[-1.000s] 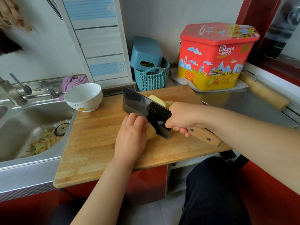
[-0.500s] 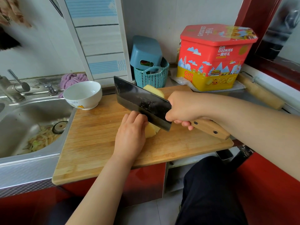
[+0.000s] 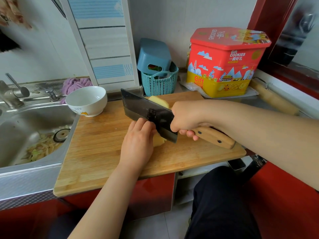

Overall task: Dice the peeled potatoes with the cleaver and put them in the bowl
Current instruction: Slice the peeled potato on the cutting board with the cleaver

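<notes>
A wooden cutting board [image 3: 103, 152] lies across the counter and the sink edge. My left hand [image 3: 138, 144] holds a pale yellow potato piece [image 3: 158, 141] down on the board, fingers curled over it. My right hand [image 3: 186, 118] grips the wooden handle of a dark cleaver [image 3: 148, 112]. The blade sits just right of my left fingers, above the cut potato. Another peeled potato [image 3: 159, 101] lies behind the blade, partly hidden. A white bowl [image 3: 86, 100] stands at the board's far left corner; nothing shows inside it.
A steel sink [image 3: 25, 135] with vegetable scraps is on the left, its tap [image 3: 12, 94] behind. A teal basket [image 3: 159, 83] and a red and yellow cookie tin [image 3: 226, 62] stand at the back. A rolling pin [image 3: 274, 99] lies at the right.
The cleaver rose off the potato and its blade tip swung to the left. My left hand kept its hold on the potato piece.
</notes>
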The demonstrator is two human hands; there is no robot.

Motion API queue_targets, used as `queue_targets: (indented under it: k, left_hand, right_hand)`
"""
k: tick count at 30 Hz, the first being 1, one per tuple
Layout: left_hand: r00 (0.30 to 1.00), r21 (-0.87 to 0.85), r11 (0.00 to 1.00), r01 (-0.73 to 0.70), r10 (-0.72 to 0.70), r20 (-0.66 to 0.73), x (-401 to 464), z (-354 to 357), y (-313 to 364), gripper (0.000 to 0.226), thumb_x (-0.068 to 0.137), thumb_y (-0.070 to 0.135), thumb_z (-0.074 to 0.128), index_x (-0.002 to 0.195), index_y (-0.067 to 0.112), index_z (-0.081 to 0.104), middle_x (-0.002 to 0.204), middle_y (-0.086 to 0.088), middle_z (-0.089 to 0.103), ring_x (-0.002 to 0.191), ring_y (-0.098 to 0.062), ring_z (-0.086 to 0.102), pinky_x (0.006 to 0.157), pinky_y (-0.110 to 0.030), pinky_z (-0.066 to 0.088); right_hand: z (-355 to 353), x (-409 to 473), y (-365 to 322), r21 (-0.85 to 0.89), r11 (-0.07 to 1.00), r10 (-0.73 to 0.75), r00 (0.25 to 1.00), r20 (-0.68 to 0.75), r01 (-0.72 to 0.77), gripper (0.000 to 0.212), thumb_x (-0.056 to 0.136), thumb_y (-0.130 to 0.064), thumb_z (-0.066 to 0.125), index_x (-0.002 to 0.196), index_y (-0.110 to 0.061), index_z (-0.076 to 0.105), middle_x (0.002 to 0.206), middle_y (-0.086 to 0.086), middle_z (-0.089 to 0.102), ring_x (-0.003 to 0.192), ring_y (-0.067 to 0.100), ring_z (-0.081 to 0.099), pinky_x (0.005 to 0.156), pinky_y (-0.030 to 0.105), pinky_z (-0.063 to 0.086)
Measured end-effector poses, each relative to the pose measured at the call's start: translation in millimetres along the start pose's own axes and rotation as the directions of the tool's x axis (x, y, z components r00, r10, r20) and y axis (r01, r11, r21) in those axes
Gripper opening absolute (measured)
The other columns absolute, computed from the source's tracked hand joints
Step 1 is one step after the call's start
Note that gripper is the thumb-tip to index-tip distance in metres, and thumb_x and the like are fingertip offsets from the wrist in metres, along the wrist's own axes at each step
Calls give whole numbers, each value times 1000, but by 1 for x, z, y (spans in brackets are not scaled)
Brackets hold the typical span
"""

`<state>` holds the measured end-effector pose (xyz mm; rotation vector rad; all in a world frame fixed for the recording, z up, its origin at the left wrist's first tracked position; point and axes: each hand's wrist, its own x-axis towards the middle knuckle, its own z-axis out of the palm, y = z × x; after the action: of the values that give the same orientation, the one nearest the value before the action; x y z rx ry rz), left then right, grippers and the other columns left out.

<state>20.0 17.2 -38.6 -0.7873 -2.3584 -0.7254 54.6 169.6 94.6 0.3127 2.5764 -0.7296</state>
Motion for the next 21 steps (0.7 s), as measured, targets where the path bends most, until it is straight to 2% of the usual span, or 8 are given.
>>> queue_targets:
  k: [5, 10, 15, 21]
  left_hand:
    - [999, -6, 1000, -18, 18, -36, 1, 1, 0, 6, 88, 12, 58, 89, 10, 63, 93, -5, 59, 79, -22, 48, 64, -26, 33]
    - [999, -12, 1000, -14, 14, -39, 1, 2, 0, 8, 89, 15, 58, 88, 9, 63, 93, -5, 59, 80, -21, 48, 64, -26, 34]
    - [999, -35, 999, -2, 1, -36, 0, 1, -2, 10, 89, 19, 60, 88, 9, 64, 92, -4, 59, 81, -20, 50, 66, -27, 40]
    - [999, -10, 1000, 14, -14, -35, -1, 0, -2, 5, 87, 15, 66, 88, 11, 65, 94, -3, 61, 80, -21, 50, 61, -31, 42]
  right_hand:
    - [20, 10, 4, -23, 1000, 19, 999, 30, -18, 6, 93, -4, 50, 91, 1, 53, 60, 9, 50, 43, 16, 43, 43, 26, 47]
    - [24, 16, 12, 3, 1000, 29, 999, 36, -29, 9, 93, -6, 51, 85, -2, 51, 59, 8, 50, 43, 16, 43, 43, 27, 47]
    - [19, 19, 19, 72, 996, 49, 997, 56, -53, 19, 95, -10, 53, 77, -7, 48, 50, 2, 46, 35, 10, 40, 42, 24, 45]
    - [11, 19, 25, 144, 988, 34, 996, 86, -46, 13, 95, -12, 58, 84, -6, 54, 50, 1, 49, 36, 10, 42, 40, 21, 45]
